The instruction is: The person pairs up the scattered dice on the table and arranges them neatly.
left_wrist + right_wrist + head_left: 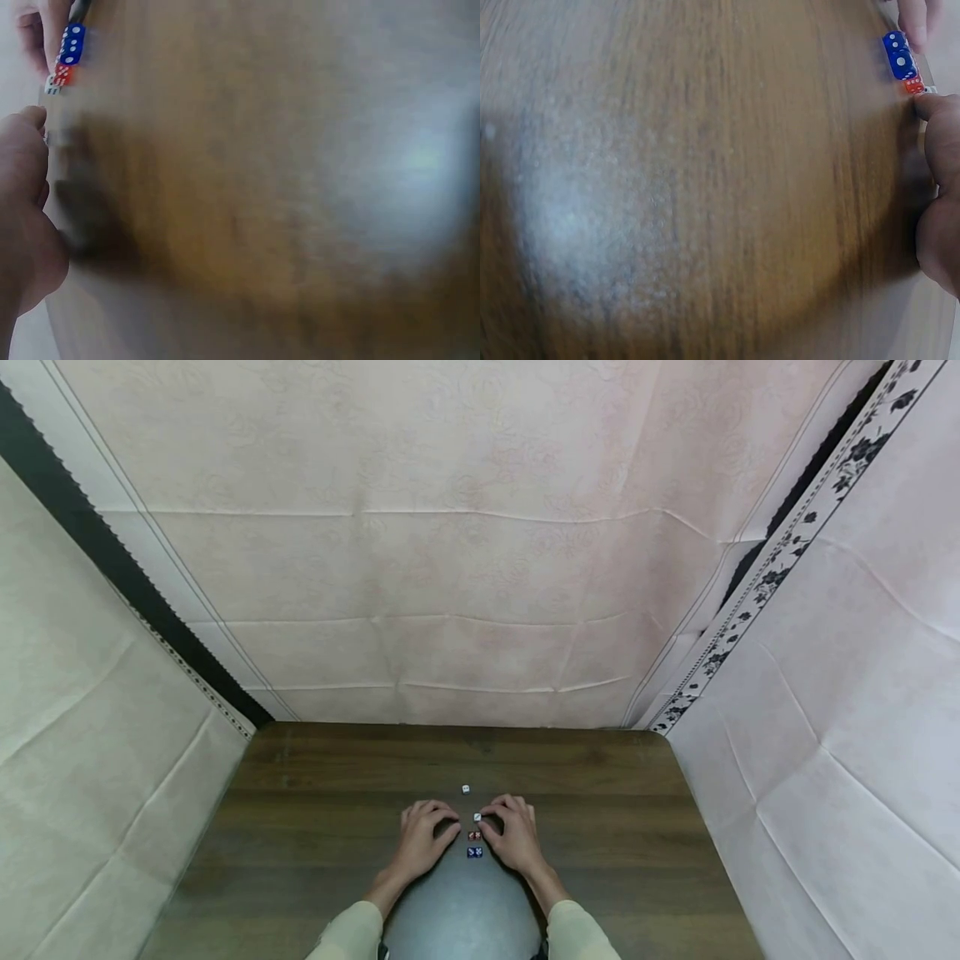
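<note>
My right hand [513,832] has its thumb and index finger at a white die [477,817] and appears to pinch it at its right side. In the right wrist view the thumb [930,106] partly covers that die. Just nearer to me lies a pair of red dice [474,836], and below it a pair of blue dice [475,852]. Left of the dice, my left hand [427,838] rests with thumb and index finger bent toward each other, holding nothing visible. Another white die [466,789] lies farther off, beyond both hands.
The dice are on a brown wooden table [322,777] with a bright glare in front of me. Pale cloth [465,568] hangs behind the far edge, and more cloth covers both sides.
</note>
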`<state>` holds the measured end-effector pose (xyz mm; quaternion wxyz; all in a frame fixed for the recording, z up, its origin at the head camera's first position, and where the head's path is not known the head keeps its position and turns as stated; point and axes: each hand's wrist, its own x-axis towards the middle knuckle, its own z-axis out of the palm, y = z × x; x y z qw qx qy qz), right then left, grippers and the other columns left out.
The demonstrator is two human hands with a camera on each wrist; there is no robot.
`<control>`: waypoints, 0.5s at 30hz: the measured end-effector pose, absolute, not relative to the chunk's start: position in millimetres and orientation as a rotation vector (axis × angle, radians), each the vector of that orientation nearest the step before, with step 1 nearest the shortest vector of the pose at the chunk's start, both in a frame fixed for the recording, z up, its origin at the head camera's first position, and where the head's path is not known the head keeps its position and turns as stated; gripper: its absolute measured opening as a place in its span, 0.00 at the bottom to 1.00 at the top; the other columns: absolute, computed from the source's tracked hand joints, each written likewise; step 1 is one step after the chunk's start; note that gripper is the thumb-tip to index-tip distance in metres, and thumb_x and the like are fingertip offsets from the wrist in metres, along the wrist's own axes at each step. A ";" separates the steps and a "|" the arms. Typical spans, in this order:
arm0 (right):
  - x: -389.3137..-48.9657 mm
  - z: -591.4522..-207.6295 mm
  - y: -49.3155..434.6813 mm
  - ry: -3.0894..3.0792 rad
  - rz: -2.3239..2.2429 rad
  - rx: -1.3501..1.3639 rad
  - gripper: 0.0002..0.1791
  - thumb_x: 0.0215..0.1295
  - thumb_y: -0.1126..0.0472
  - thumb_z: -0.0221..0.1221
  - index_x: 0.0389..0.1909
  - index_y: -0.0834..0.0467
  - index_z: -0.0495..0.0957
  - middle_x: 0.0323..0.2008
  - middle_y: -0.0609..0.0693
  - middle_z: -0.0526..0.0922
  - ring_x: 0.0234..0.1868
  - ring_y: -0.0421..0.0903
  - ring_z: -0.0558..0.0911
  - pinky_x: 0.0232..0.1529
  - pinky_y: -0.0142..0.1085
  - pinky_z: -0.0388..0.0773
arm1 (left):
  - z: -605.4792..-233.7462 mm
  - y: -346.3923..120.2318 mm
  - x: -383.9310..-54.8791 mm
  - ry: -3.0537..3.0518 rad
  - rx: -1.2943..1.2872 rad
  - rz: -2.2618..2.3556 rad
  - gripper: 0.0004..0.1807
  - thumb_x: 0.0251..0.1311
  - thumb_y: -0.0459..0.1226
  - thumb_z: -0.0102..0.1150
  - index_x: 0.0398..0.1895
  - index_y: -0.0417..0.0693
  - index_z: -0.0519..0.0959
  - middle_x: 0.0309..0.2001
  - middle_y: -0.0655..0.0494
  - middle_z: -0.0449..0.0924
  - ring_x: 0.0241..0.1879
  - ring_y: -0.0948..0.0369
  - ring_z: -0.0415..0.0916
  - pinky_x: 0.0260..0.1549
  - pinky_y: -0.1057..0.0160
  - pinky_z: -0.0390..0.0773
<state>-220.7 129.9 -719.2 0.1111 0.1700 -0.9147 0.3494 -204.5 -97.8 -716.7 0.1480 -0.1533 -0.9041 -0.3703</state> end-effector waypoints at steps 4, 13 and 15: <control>-220.9 -720.5 130.4 -2.693 1.029 0.501 0.09 0.71 0.57 0.78 0.49 0.50 0.94 0.51 0.46 0.88 0.55 0.47 0.80 0.60 0.51 0.69 | -710.5 -98.4 -214.3 -2.647 -0.377 -1.092 0.07 0.70 0.39 0.79 0.48 0.50 0.94 0.50 0.54 0.91 0.56 0.49 0.82 0.61 0.36 0.70; -222.2 -723.8 131.2 -2.670 0.995 0.524 0.08 0.71 0.57 0.78 0.49 0.48 0.94 0.50 0.45 0.87 0.54 0.46 0.79 0.60 0.51 0.69 | -700.4 -95.3 -237.1 -2.700 -0.279 -1.116 0.09 0.73 0.40 0.77 0.52 0.49 0.94 0.55 0.50 0.91 0.58 0.46 0.82 0.63 0.36 0.69; -222.1 -722.7 131.5 -2.680 1.016 0.523 0.09 0.71 0.56 0.78 0.49 0.48 0.93 0.50 0.45 0.87 0.54 0.47 0.79 0.61 0.52 0.69 | -699.4 -94.0 -241.5 -2.708 -0.267 -1.125 0.09 0.74 0.40 0.76 0.52 0.50 0.93 0.56 0.49 0.91 0.59 0.45 0.82 0.62 0.36 0.69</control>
